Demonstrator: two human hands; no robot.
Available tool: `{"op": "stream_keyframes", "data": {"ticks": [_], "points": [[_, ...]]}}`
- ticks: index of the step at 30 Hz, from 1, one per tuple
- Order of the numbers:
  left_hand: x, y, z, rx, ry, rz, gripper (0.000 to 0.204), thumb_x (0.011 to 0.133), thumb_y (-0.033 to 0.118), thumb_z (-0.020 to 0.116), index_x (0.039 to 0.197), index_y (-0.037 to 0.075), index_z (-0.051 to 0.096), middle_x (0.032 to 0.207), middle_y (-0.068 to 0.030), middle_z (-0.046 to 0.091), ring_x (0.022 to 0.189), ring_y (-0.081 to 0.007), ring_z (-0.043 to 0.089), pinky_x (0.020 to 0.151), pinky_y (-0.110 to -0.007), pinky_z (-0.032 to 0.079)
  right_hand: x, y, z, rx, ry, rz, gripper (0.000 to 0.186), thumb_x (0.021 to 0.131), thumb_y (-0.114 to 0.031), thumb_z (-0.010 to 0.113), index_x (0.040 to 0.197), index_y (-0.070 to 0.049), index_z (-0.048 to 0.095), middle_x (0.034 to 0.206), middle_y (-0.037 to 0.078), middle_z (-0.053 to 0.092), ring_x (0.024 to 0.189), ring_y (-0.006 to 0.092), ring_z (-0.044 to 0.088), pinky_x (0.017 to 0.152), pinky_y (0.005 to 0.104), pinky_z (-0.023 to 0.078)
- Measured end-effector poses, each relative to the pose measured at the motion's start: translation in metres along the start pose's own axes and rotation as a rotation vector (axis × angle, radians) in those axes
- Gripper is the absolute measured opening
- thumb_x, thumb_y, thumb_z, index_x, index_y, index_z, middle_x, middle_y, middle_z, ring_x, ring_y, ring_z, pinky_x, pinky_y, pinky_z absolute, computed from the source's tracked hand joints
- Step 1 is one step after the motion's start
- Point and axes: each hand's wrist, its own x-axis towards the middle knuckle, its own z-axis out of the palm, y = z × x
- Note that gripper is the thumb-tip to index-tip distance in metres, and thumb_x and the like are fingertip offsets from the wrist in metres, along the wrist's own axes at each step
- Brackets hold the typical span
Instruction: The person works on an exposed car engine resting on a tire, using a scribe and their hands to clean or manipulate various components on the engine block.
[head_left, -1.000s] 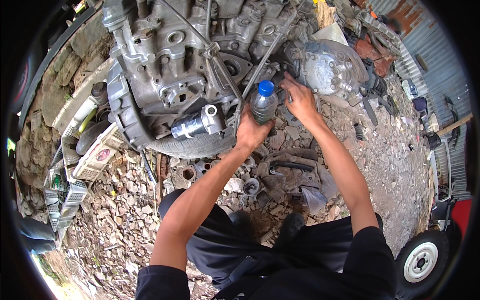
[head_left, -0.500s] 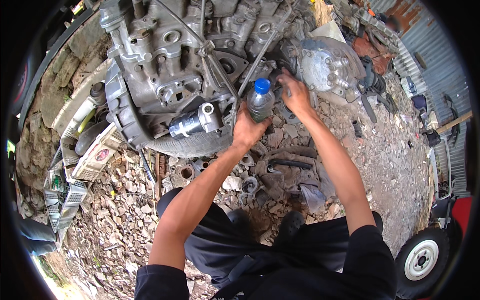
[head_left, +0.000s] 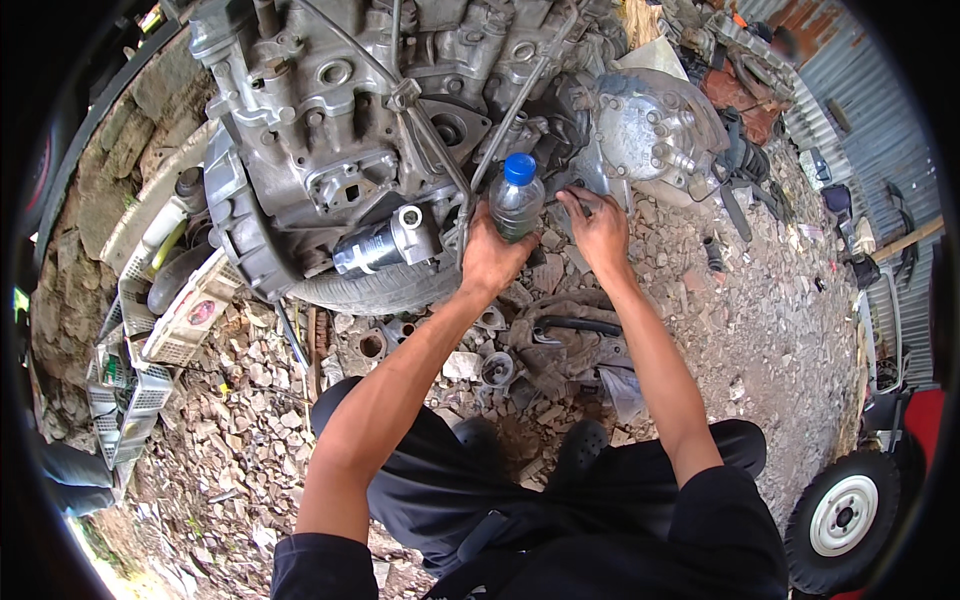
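Observation:
A clear plastic bottle [head_left: 517, 212] with a blue cap stands upright in my left hand [head_left: 491, 252], whose fingers wrap round its lower part. Pale greenish liquid seems to show inside it. Just right of the bottle is my right hand [head_left: 602, 236], apart from it, fingers curled in and thumb toward them. Whatever those fingers may hold is too small and dark to make out. Beyond both hands lies a large grey metal engine [head_left: 370, 130], with a black cylindrical filter [head_left: 368, 250] on its near side. A rounded metal housing [head_left: 655, 135] sits beyond my right hand.
The engine rests on a tyre [head_left: 385, 292]. Loose metal parts [head_left: 497, 370] and a dirty cloth [head_left: 570, 345] lie on the stony ground before my feet. Plastic crates [head_left: 190, 310] stand at left. A spare wheel [head_left: 843, 518] is at lower right, below a corrugated metal wall [head_left: 885, 110].
My right hand has drawn back toward me from beside the metal housing, its fingers curling. My left hand and the bottle have shifted very slightly left.

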Motion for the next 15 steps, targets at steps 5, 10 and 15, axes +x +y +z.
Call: {"op": "stream_keyframes", "data": {"ticks": [5,10,15], "points": [[0.004,-0.006,0.001,0.044,-0.025,-0.032,0.086,0.073,0.033,0.08,0.139,-0.004,0.039,0.133,-0.0294,0.054,0.125,-0.0417,0.054,0.107,-0.044,0.043,0.001,-0.018,-0.023,0.033,-0.139,0.344,0.035,0.096,-0.037,0.066,0.092,-0.004,0.074,0.094,0.012,0.073,0.07,0.0258,0.067,0.068,0.0412,0.055],[0.008,-0.014,0.008,0.043,0.003,-0.007,0.09,0.073,0.034,0.08,0.14,-0.007,0.036,0.136,-0.0304,0.052,0.127,-0.0418,0.053,0.108,-0.043,0.042,0.0,-0.002,-0.018,0.963,-0.167,0.77,0.04,0.098,-0.036,0.065,0.111,0.002,0.066,0.103,0.013,0.07,0.07,0.0174,0.065,0.066,0.0327,0.059],[0.009,-0.009,0.006,0.015,-0.07,-0.032,0.097,0.073,0.035,0.081,0.144,-0.009,0.032,0.136,-0.0305,0.052,0.128,-0.0418,0.052,0.107,-0.042,0.043,-0.003,0.007,-0.01,1.297,-0.138,0.873,0.065,0.102,-0.054,0.046,0.124,0.005,0.06,0.106,0.014,0.066,0.079,0.0218,0.065,0.077,0.0376,0.06]]}}
